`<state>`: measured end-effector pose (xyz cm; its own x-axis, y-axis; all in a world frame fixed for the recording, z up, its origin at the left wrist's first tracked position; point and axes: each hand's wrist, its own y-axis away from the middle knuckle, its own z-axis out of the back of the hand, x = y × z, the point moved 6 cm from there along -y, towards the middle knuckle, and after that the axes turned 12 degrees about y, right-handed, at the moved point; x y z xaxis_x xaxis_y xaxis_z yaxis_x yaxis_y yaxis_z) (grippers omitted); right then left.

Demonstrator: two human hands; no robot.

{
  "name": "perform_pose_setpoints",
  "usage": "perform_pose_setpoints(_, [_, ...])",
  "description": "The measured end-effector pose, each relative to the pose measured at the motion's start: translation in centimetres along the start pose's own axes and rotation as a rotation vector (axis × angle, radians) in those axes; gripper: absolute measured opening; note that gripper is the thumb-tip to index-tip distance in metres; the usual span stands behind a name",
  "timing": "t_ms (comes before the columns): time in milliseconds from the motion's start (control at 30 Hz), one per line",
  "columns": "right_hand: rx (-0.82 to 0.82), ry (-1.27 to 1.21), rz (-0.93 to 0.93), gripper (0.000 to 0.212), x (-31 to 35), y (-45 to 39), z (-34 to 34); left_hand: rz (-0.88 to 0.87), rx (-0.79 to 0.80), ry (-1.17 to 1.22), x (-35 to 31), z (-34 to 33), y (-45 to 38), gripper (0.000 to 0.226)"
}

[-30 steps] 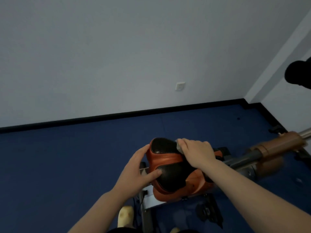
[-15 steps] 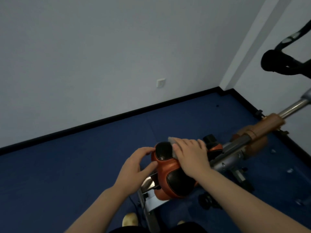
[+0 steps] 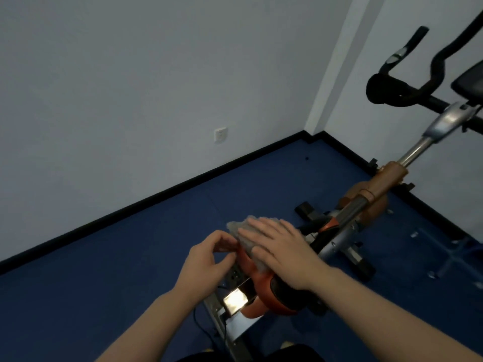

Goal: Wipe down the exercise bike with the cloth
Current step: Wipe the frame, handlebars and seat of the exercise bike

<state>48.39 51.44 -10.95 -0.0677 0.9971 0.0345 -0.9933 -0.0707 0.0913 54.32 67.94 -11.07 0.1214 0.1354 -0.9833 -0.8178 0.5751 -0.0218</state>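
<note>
The exercise bike stands on the blue floor, its orange and black saddle (image 3: 266,291) low in the middle of the view. A pale grey cloth (image 3: 241,232) lies over the top of the saddle. My right hand (image 3: 279,250) lies flat on the cloth with straight fingers, pressing it against the saddle. My left hand (image 3: 206,259) is at the saddle's left side, its curled fingers pinching the cloth's left edge. The bike's orange frame tube (image 3: 376,189) and black handlebars (image 3: 400,82) rise to the upper right. Most of the saddle top is hidden under hand and cloth.
A grey wall with a white socket (image 3: 220,134) and a black skirting board (image 3: 156,197) runs behind the bike. A second wall meets it at the corner on the right. A silver seat-post bracket (image 3: 235,300) and a thin black cable (image 3: 203,327) sit below the saddle.
The view has swung right, bringing the handlebars in. My right hand has flattened on the cloth and slid along the saddle. My left hand has moved from the saddle's side to the cloth's edge.
</note>
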Motion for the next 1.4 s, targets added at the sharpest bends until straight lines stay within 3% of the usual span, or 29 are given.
perform_pose_setpoints(133, [0.062, -0.042, -0.308, 0.04, -2.9, -1.8, 0.3, -0.001, 0.023, -0.009, 0.2, 0.6, -0.6, 0.019])
perform_pose_setpoints(300, [-0.017, -0.084, -0.123, 0.047, 0.7, -0.2, 0.2, -0.033, 0.011, -0.014, 0.2, 0.3, -1.2, 0.025])
perform_pose_setpoints(400, [0.072, -0.006, -0.294, 0.04, -2.6, -1.8, 0.2, -0.032, 0.06, -0.035, 0.1, 0.1, -1.6, 0.024])
perform_pose_setpoints(467, [0.046, 0.03, -0.345, 0.042, -1.6, -1.7, 0.2, -0.042, 0.076, -0.034, 0.1, 0.0, -1.5, 0.024])
perform_pose_setpoints(567, [-0.062, -0.041, -0.153, 0.049, 2.4, -0.1, -0.3, -0.053, 0.024, 0.0, 0.3, -0.1, -1.4, 0.027])
perform_pose_setpoints(633, [-0.03, -0.077, -0.102, 0.048, 0.7, -0.1, 0.2, -0.04, -0.027, 0.002, 0.6, -0.3, -1.4, 0.028])
perform_pose_setpoints(733, [0.073, 0.057, -0.329, 0.04, -4.3, -1.0, 0.4, -0.033, -0.027, -0.043, 0.5, -0.8, -1.8, 0.027])
perform_pose_setpoints(800, [0.084, 0.098, -0.383, 0.042, -4.2, -1.1, 0.3, -0.055, 0.014, -0.063, 0.2, -1.1, -2.1, 0.025])
perform_pose_setpoints(900, [-0.001, -0.03, -0.24, 0.053, -1.4, -0.2, -0.4, -0.103, 0.071, -0.103, -0.5, -1.9, -2.7, 0.022])
perform_pose_setpoints(967, [0.033, -0.044, -0.197, 0.049, -3.3, 0.4, 0.1, -0.113, 0.076, -0.122, -0.7, -2.3, -3.0, 0.021])
perform_pose_setpoints(1100, [0.1, 0.192, -0.318, 0.039, -6.3, -0.1, 0.5, -0.109, 0.097, -0.149, -0.6, -2.8, -3.2, 0.02])
perform_pose_setpoints(1200, [0.005, 0.044, -0.212, 0.049, -1.4, -0.4, -0.3, -0.137, 0.079, -0.14, -1.2, -3.3, -3.3, 0.01])
perform_pose_setpoints(1300, [0.023, -0.018, -0.114, 0.048, -3.6, 0.8, 0.3, -0.159, 0.027, -0.148, -1.8, -4.2, -3.3, 0.007])
perform_pose_setpoints(1400, [0.045, 0.107, -0.274, 0.04, -7.8, 1.2, 0.5, -0.146, 0.029, -0.2, -1.8, -4.9, -3.7, 0.018])
